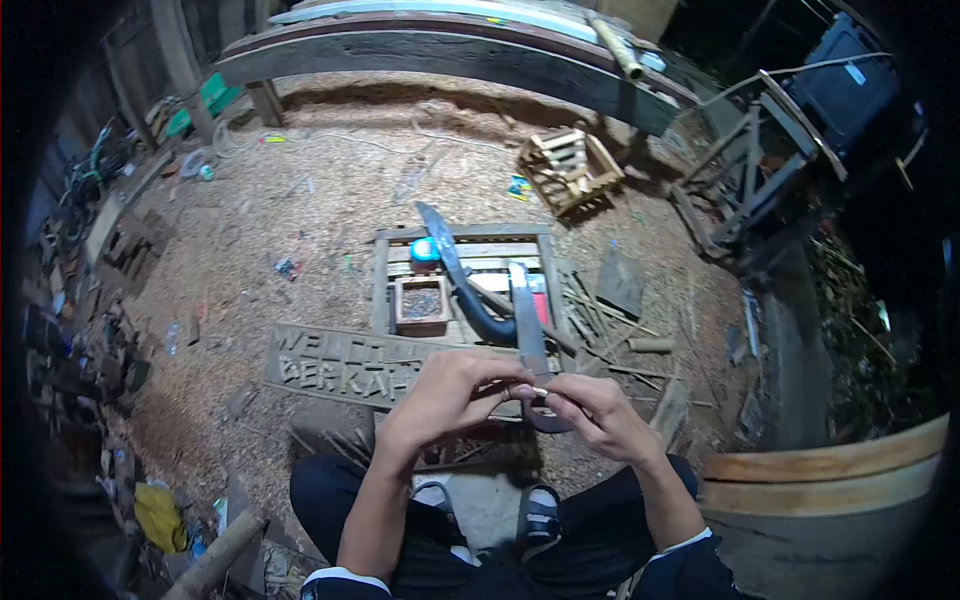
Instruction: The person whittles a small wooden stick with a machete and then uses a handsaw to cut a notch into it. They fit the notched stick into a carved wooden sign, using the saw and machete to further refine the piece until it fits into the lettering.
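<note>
Blade (526, 320) upright, right hand (605, 418) fingers wrapped round its lower end. Left hand (450, 392) fingertips pinch sliver (538, 390) against it. Machete (447, 250) lies on crate (381, 290).

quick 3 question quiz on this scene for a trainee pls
1. True or false: the knife, gripped by the right hand, points away from the person.
2. Where is the carved board? A: flat on the ground in front of the knees. B: on the lap. C: leaning upright on a post.
3. Fill in: the left hand pinches a thin pale ___ next to the knife.
Key: 1 true; 2 A; 3 stick.
</note>
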{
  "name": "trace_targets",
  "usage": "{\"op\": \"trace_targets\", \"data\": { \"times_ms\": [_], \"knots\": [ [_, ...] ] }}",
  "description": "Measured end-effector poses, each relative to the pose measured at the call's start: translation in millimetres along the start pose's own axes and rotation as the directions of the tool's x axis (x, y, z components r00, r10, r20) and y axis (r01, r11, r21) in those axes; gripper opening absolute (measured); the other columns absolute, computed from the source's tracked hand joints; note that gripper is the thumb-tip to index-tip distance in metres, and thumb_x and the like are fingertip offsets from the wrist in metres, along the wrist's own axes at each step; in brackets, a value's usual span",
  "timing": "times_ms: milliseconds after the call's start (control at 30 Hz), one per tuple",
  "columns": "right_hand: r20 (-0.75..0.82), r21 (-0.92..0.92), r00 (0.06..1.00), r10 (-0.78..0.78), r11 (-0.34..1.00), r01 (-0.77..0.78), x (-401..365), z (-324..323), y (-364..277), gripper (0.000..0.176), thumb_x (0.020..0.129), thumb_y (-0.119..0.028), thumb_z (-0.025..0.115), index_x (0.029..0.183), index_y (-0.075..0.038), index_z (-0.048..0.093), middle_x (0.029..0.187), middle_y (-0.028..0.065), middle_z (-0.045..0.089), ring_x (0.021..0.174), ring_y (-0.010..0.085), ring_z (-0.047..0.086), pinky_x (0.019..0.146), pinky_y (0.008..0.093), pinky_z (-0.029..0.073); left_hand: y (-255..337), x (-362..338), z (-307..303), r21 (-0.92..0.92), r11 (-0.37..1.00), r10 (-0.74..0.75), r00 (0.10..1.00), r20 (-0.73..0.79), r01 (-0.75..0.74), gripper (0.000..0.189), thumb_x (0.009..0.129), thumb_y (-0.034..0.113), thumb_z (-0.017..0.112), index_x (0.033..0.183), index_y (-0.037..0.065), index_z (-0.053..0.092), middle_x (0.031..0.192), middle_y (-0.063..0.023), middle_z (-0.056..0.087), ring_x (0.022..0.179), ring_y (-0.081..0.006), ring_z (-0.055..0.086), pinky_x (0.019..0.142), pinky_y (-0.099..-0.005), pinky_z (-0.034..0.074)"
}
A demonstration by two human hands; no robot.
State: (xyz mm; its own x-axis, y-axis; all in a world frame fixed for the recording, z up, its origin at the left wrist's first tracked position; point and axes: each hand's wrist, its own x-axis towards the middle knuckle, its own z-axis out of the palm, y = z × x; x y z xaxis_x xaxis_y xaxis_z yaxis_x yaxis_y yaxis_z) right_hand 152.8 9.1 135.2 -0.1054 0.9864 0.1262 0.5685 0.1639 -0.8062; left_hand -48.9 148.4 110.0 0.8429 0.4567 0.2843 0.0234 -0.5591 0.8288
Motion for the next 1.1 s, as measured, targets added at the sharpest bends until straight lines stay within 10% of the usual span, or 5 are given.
{"op": "trace_targets", "data": {
  "times_ms": [300,733,1100],
  "knots": [
    [0.040,0.027,0.992,-0.119,0.993,0.118,16,15,23,0.016,0.101,-0.012,0.059,0.103,0.002,0.067,0.079,0.0142,0.060,0.069,0.0278,0.060,0.064,0.0378,0.048,24,-9,-21,0.378,0.926,-0.013,1.000,0.006,0.010,0.023,0.080,0.014,0.076,0.102,0.008,0.076,0.089,-0.0089,0.071,0.086,-0.0304,0.068,0.074,-0.0404,0.053],
    [0.101,0.376,0.994,-0.039,0.927,-0.002,-3,8,35,0.027,0.103,-0.019,0.059,0.092,0.006,0.064,0.074,0.0092,0.056,0.067,0.0169,0.053,0.061,0.0319,0.043,-3,0,2,0.073,0.997,0.003,0.999,0.044,-0.006,0.017,0.084,0.017,0.079,0.098,0.007,0.077,0.085,-0.0109,0.071,0.081,-0.0289,0.068,0.073,-0.0373,0.051],
    [0.231,0.609,0.966,0.115,0.757,-0.236,-1,14,51,0.030,0.106,-0.024,0.058,0.093,0.002,0.065,0.076,-0.0017,0.055,0.067,0.0063,0.047,0.059,0.0255,0.039,-28,1,15,-0.300,0.913,-0.214,0.951,0.221,0.275,0.025,0.096,0.022,0.072,0.108,0.001,0.075,0.098,-0.0123,0.076,0.090,-0.0187,0.071,0.082,-0.0336,0.054]
  ]
}}
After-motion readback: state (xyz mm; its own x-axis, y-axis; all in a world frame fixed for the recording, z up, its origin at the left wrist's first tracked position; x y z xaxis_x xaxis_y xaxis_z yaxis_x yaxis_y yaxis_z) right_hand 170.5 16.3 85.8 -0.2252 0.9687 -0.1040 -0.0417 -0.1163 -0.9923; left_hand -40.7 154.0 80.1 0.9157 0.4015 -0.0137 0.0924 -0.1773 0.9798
